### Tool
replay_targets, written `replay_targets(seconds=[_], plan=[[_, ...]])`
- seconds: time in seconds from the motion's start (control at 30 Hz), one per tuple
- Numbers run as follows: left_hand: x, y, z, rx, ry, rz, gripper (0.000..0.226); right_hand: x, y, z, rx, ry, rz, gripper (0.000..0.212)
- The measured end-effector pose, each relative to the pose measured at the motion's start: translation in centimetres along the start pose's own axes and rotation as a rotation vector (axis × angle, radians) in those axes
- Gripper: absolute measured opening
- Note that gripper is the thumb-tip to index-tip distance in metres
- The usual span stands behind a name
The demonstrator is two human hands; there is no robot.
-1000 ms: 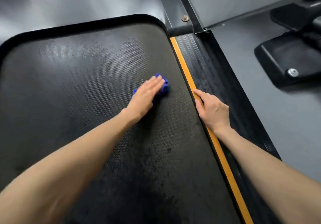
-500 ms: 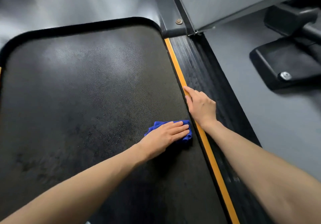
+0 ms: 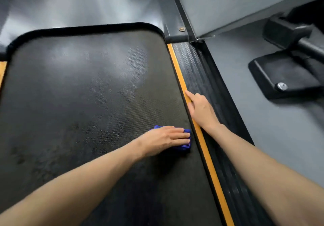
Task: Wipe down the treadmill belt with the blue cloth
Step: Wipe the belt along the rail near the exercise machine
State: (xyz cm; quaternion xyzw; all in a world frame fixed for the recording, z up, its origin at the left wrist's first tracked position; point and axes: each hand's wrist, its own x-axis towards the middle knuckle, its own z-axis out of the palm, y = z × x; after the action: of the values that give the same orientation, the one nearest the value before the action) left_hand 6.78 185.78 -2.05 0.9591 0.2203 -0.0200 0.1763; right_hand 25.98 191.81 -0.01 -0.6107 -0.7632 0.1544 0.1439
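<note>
The black textured treadmill belt fills most of the view. A small bunched blue cloth lies on the belt near its right edge. My left hand presses flat on the cloth with straight fingers, hiding most of it. My right hand rests on the orange strip and the ribbed black side rail, index finger stretched forward along the strip.
The belt's rounded black front rim curves across the top. A grey upright panel rises at the rail's far end. A black machine foot with a bolt sits on the grey floor at right.
My left hand has drawn the cloth back toward me along the belt's right edge, then held near the rail. My right hand has stayed on the orange strip.
</note>
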Motion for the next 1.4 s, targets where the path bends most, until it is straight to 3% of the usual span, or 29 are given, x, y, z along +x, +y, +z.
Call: replay_targets(seconds=[0.17,0.3,0.4,0.5,0.6,0.67,0.77,0.87,0.93,1.03,1.13,1.2,1.3,1.4], plan=[[2.7,-6.9,-3.3,0.008,0.185,-0.250,0.073,-0.9,0.3,1.6,-0.016,0.174,-0.008,0.043],[3.9,-6.2,-1.6,-0.028,0.277,-0.322,0.071,-1.2,0.3,2.0,-0.019,0.233,0.007,0.041],[3.3,-3.1,-0.3,-0.060,0.333,-0.132,0.060,-1.2,0.3,2.0,0.021,0.233,0.011,0.041],[1.3,0.3,0.6,-0.144,0.167,0.110,0.058,-1.2,0.4,1.9,0.041,0.251,0.005,0.038],[0.8,1.3,1.3,-0.085,0.089,0.136,0.055,-1.3,0.4,2.1,0.025,0.273,-0.010,0.036],[1.1,0.0,1.3,-0.030,0.147,0.052,0.053,-1.1,0.5,2.2,0.029,0.262,-0.024,0.036],[1.9,-3.8,-0.3,0.017,0.244,-0.208,0.059,-1.3,0.5,2.2,0.024,0.262,-0.008,0.037],[3.1,-5.8,-2.4,-0.058,0.281,-0.438,0.065,-1.4,0.2,2.3,0.015,0.272,0.004,0.037],[3.7,-3.3,-2.8,-0.143,0.299,-0.353,0.055,-1.4,0.3,2.4,0.007,0.289,0.018,0.037],[2.1,2.1,0.2,-0.173,0.241,0.013,0.045,-1.4,0.2,2.5,0.007,0.297,0.011,0.036],[0.9,2.6,1.7,-0.051,0.236,0.067,0.048,-1.5,0.2,2.4,-0.001,0.299,0.008,0.036],[1.7,0.2,1.7,0.007,0.269,-0.037,0.050,-1.5,0.1,2.5,-0.018,0.290,0.007,0.036],[2.4,-5.3,-0.1,0.006,0.316,-0.347,0.061,-1.5,0.3,2.6,-0.011,0.281,0.015,0.037],[2.5,-7.9,-1.7,-0.040,0.340,-0.472,0.064,-1.4,0.4,2.6,-0.016,0.293,0.013,0.037]])
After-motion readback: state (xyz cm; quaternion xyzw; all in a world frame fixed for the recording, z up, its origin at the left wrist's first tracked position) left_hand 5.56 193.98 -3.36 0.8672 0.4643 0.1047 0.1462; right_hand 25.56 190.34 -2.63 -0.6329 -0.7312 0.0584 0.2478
